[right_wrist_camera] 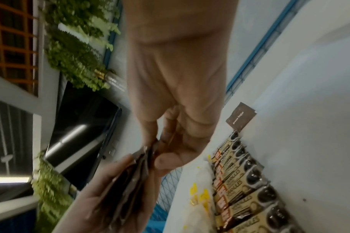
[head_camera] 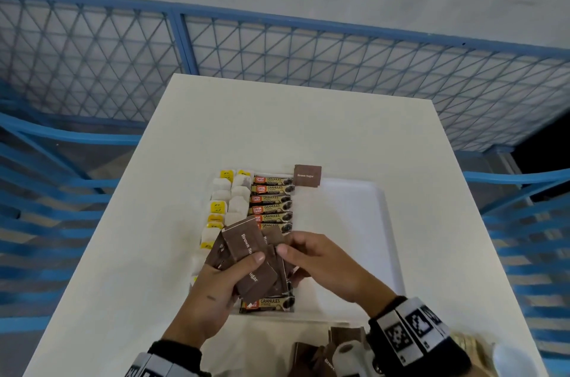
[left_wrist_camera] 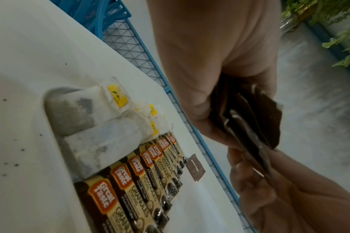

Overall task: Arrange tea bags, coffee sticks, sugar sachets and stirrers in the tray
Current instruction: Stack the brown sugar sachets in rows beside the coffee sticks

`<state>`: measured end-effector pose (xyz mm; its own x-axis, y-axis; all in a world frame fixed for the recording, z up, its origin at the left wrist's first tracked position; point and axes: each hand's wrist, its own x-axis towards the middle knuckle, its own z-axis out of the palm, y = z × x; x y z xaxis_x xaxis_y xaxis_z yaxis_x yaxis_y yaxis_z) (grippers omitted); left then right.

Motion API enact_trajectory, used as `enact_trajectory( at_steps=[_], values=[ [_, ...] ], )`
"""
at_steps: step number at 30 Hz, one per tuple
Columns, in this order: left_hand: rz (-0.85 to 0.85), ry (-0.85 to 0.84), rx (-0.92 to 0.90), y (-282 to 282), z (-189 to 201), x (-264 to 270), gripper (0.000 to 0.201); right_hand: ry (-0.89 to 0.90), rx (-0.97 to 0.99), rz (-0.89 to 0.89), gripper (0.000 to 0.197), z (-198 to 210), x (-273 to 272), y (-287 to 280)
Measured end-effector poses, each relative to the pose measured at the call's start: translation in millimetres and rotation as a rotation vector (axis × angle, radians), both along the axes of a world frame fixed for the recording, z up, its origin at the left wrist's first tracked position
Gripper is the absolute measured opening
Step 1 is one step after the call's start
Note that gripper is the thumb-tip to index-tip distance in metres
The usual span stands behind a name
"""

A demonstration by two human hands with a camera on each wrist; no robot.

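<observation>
A white tray (head_camera: 364, 207) lies on the white table (head_camera: 277, 123). Tea bags (head_camera: 226, 200) with yellow tags fill its left columns, and coffee sticks (head_camera: 271, 200) lie in a column beside them. One brown sugar sachet (head_camera: 307, 175) leans at the tray's far edge, right of the coffee sticks. My left hand (head_camera: 222, 281) grips a fanned stack of brown sugar sachets (head_camera: 246, 248) above the tray's near end. My right hand (head_camera: 311, 259) pinches one sachet of that stack between thumb and fingers (right_wrist_camera: 166, 160). The stack (left_wrist_camera: 249, 119) shows edge-on in the left wrist view.
More brown sachets (head_camera: 320, 352) and a white cup-like object (head_camera: 345, 355) sit at the table's near edge. A blue mesh fence (head_camera: 277, 61) and blue chairs (head_camera: 46, 179) surround the table. The tray's right half (head_camera: 348, 222) is bare.
</observation>
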<state>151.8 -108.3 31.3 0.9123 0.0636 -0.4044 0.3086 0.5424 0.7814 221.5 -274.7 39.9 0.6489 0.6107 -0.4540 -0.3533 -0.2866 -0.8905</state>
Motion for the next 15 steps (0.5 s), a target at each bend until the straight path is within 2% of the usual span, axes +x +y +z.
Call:
enact_trajectory(
  at_steps=[2, 5, 7, 9, 12, 15],
  values=[
    [0.005, -0.018, 0.001, 0, 2, -2, 0.084, 0.013, 0.053, -0.058, 0.012, 3, -4, -1],
    [0.010, -0.042, 0.007, 0, 7, -4, 0.079, 0.053, 0.107, -0.154, 0.009, 8, -7, -3],
    [-0.003, -0.052, 0.028, 0, 9, -6, 0.061, 0.086, 0.142, -0.186, 0.013, 11, -9, -3],
    [0.009, -0.047, 0.039, 0, 11, -6, 0.025, 0.103, 0.161, -0.192, 0.015, 13, -10, -4],
    [-0.023, -0.020, 0.097, 0, 6, -7, 0.035, 0.120, 0.172, -0.234, 0.013, 13, -10, -4],
    [-0.017, 0.029, 0.128, 1, 6, -8, 0.033, 0.151, 0.219, -0.300, 0.009, 12, -6, -6]
  ],
)
